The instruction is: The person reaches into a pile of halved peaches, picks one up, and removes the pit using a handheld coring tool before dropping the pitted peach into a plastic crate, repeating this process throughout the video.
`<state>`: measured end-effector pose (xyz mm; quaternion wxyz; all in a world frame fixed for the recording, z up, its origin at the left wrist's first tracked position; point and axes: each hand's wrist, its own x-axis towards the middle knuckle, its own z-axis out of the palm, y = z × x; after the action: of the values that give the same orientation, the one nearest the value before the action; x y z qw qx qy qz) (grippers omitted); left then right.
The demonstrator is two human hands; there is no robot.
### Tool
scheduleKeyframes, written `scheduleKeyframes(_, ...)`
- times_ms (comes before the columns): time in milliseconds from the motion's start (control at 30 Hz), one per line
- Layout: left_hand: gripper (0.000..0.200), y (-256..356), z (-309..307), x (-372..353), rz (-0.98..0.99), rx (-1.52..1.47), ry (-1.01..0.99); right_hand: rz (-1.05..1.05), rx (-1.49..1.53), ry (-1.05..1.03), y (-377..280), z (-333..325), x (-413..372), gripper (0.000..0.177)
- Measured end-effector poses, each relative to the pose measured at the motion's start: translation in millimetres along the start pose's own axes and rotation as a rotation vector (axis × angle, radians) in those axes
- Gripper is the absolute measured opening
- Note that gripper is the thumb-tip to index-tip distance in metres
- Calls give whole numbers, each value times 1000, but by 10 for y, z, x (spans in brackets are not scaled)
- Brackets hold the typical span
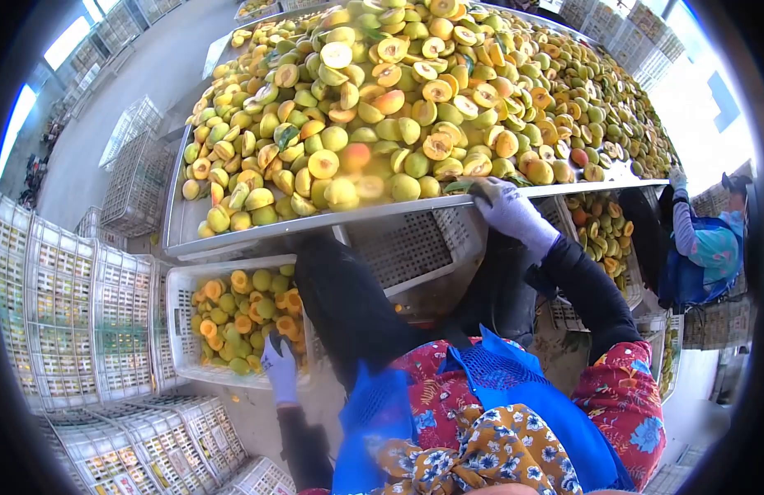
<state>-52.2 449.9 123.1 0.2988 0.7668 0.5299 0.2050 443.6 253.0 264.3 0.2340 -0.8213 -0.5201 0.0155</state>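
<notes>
My left hand (280, 369), in a pale glove with dark fingertips, is over the near right part of a white plastic crate (177, 318) on my left. Its fingers are apart, just above the halved peaches (242, 318) in the crate. My right hand (511, 213), gloved the same way, is at the near rim of the metal sorting table (357, 213). Its fingers are bent together by some green leaves (460, 187); what they hold, if anything, is hidden. A large heap of halved yellow-green peaches (407, 107) covers the table.
Beneath the table, between my legs, sits a grey perforated crate (407, 247). Another crate of peaches (601, 235) stands at my right. Stacked crates (60, 305) line the left side. A co-worker (708, 247) in a blue apron is at the table's right end.
</notes>
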Motion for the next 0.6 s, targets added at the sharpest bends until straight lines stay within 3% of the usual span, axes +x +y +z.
scheduleKeyframes(33,40,-50,-2,50,-66,9,-29,97,-106,-48,169,-52,37,22)
scheduleKeyframes(100,40,271,-13,259,82,1,112,-3,-105,-40,463,-1,147,25)
scheduleKeyframes(200,39,1421,-129,796,223,-124,136,52,-228,-121,615,187,344,29)
scheduleKeyframes(300,36,2351,165,1387,554,51,153,148,-238,-253,453,133,433,33)
scheduleKeyframes(400,48,3154,640,1861,592,363,-41,170,-297,-397,520,116,545,38)
scheduleKeyframes(500,73,3174,1451,2412,565,773,-205,143,-394,-503,368,54,709,28)
scheduleKeyframes(567,71,3154,1620,2497,605,769,-194,81,-500,-553,303,29,790,21)
scheduleKeyframes(600,69,3201,1532,2480,586,746,-242,-70,-531,-423,396,115,752,12)
